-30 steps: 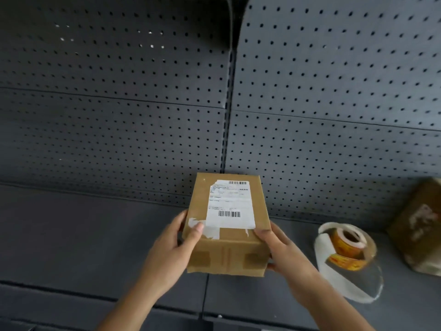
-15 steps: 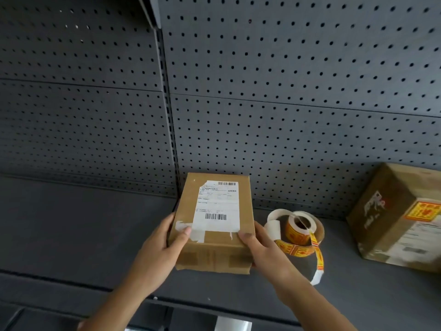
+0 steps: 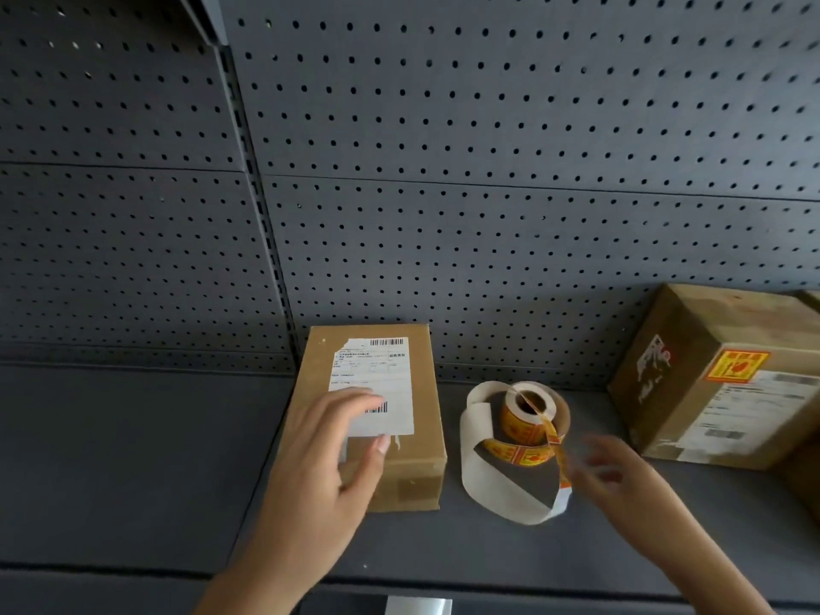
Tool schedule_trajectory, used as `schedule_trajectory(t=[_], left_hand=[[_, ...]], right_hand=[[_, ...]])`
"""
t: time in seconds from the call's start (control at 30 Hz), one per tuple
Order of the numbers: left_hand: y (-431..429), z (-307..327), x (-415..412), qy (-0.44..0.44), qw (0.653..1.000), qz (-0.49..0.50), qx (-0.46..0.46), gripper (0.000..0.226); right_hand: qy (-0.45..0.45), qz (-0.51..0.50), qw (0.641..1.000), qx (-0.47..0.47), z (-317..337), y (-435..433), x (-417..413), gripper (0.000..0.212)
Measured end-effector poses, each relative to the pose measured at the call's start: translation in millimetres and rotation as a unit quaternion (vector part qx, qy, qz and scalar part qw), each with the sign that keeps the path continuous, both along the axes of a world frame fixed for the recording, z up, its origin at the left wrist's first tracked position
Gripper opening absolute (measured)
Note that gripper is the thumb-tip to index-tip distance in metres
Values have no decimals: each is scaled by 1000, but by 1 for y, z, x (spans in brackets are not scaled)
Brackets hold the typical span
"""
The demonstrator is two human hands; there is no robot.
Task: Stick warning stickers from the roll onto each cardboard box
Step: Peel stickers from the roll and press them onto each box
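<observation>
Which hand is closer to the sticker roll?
Right. The right hand is by the loose strip of the sticker roll; the left hand rests on the cardboard box beside it.

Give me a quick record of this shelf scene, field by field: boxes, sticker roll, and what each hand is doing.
Small box: lying on the shelf, shipping label on top, not yet stickered
Left hand: rests flat on the small box
Sticker roll: right of it, strip trailing loose
Right hand: blurred, at the strip; grip unclear
Large box: far right, warning sticker on it
</observation>
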State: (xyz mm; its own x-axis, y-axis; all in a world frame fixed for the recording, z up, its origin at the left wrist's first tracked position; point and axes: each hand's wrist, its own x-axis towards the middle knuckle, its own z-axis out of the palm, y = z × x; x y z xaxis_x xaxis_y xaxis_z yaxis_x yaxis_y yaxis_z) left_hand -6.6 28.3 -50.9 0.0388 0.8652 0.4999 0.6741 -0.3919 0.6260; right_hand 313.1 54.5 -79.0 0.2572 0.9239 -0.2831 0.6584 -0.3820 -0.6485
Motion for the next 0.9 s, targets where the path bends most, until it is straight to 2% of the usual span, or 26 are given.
schedule_trajectory(t=[0.1, 0.2, 0.33, 0.43, 0.57, 0.67, 0.77, 0.9], left_hand=[[5, 2, 24, 7, 998, -70, 7, 24], [10, 3, 41, 13, 994, -111, 2, 22], [16, 1, 52, 8, 990, -138, -4, 19], [17, 2, 52, 5, 989, -148, -24, 23], [17, 7, 52, -20, 981, -178, -80, 27], [26, 8, 55, -62, 974, -174, -131, 24], [39, 15, 59, -151, 955, -175, -186, 29], [50, 24, 60, -245, 932, -169, -208, 30]], right_hand=[[52, 14, 998, -16, -11, 0, 5, 32], [81, -16, 997, -4, -17, 3, -1, 21], [112, -79, 990, -34, -22, 12, -8, 44], [187, -61, 978, -72, -21, 14, -12, 35], [272, -61, 960, 19, -5, 11, -26, 18], [355, -44, 928, 100, 22, 12, -44, 21], [380, -5, 912, 156, 47, 15, -63, 30], [409, -15, 891, 199, 64, 19, -80, 35]])
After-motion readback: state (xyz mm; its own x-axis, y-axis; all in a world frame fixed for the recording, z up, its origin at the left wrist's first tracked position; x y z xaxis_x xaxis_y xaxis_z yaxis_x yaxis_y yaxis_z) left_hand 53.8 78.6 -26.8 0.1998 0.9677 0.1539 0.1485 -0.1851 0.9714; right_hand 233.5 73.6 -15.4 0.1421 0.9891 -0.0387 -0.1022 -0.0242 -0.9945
